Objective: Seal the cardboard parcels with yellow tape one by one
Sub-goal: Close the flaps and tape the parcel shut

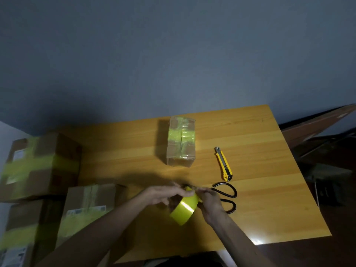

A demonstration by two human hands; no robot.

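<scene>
A roll of yellow tape (184,209) is held above the near middle of the wooden table (250,189). My left hand (165,193) grips its top from the left. My right hand (210,201) pinches the roll's upper edge from the right, fingers curled. A small cardboard parcel (181,141) with yellow tape across its top stands upright farther back on the table, well apart from both hands.
A yellow utility knife (223,163) lies right of the small parcel. Black-handled scissors (228,196) lie just behind my right hand. Several larger taped cardboard boxes (40,164) are stacked at the left, one (90,207) close to my left forearm. Dark furniture stands beyond the table's right edge.
</scene>
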